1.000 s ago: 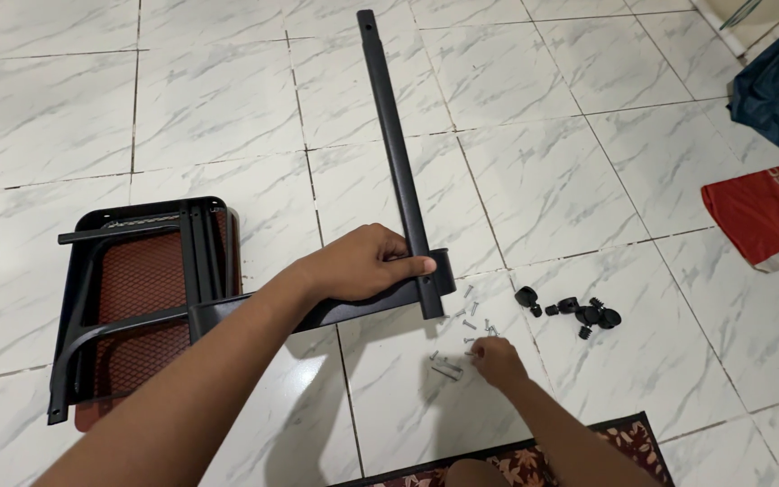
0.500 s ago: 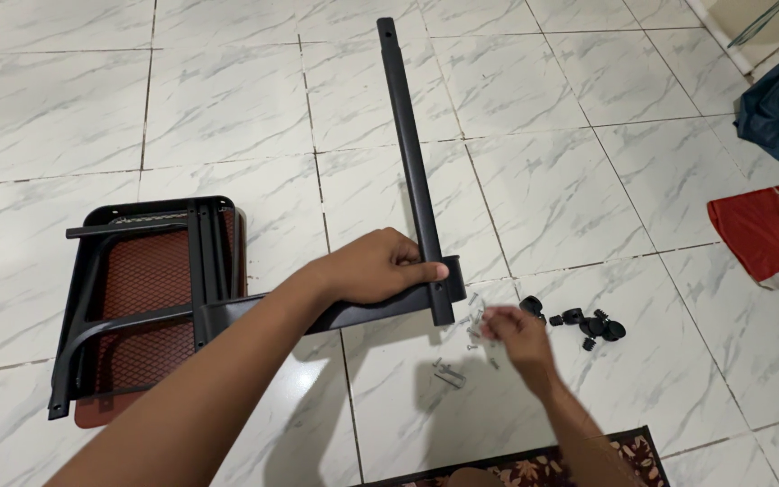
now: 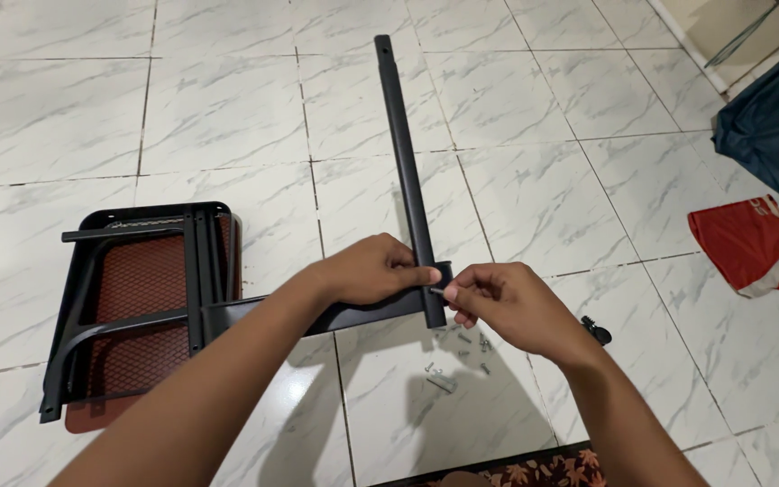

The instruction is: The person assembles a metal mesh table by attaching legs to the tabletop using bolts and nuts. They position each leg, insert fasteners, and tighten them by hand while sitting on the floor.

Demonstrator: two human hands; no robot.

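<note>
A long black metal tube [image 3: 403,149] lies on the white tiled floor, running away from me. Its near end meets a black crossbar [image 3: 353,316] that leads left to a black frame with a red mesh panel [image 3: 137,298]. My left hand [image 3: 371,271] grips the joint where the tube meets the crossbar. My right hand [image 3: 498,302] pinches a small silver screw [image 3: 437,290] and holds it against that joint. Several loose screws [image 3: 462,356] lie on the tile just below my hands.
A small black plastic piece [image 3: 597,330] sits on the floor behind my right wrist. A red bag [image 3: 750,248] and dark blue fabric [image 3: 777,135] lie at the right. A patterned rug edge [image 3: 534,471] shows at the bottom.
My right hand has risen from the loose screws on the floor to the joint, with a screw pinched in its fingers. My left hand has stayed on the joint.
</note>
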